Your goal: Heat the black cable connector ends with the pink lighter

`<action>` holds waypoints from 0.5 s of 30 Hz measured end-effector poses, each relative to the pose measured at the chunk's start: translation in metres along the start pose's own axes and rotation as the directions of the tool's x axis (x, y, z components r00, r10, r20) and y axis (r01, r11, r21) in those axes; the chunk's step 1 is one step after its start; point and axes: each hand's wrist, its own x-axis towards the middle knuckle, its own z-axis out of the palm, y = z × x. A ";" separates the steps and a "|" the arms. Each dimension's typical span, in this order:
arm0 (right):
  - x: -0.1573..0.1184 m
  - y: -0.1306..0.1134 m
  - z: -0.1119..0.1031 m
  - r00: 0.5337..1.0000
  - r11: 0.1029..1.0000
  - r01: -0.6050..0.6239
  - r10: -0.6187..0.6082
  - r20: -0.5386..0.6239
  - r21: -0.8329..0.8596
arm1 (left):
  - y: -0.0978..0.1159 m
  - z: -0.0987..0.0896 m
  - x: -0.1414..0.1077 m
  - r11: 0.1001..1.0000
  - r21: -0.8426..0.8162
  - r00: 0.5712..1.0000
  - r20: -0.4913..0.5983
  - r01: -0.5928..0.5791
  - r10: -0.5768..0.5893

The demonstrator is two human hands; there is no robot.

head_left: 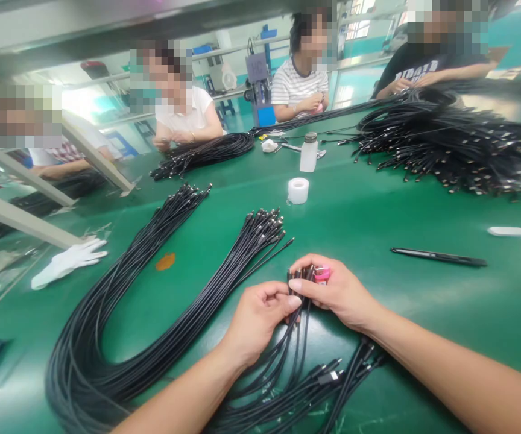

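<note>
Left hand and right hand close together at centre, fingers curled inward, backs up; bare forearms angling in from lower corners

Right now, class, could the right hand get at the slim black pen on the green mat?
Probably yes: only green mat lies between the right hand and the slim black pen, though it holds black cable ends.

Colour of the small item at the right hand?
The small plastic item beside the right hand is bright pink; it shows best in the head view.
</note>
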 end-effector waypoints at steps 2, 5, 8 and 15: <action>0.000 0.000 0.000 1.000 1.000 0.007 -0.007 0.000 -0.015 | 0.000 0.000 0.000 1.000 0.011 1.000 -0.004 -0.010 0.010; 0.000 -0.001 0.000 1.000 1.000 0.021 -0.021 -0.003 -0.017 | -0.001 -0.001 0.000 0.999 0.028 1.000 0.000 -0.023 0.023; 0.000 -0.002 -0.001 0.999 0.999 0.033 -0.033 0.006 -0.032 | -0.001 -0.002 0.000 0.998 0.053 0.999 0.009 -0.038 0.038; 0.000 -0.003 -0.002 0.996 0.991 0.090 -0.090 0.010 -0.103 | -0.003 -0.002 0.001 0.993 0.097 0.998 0.001 -0.063 0.063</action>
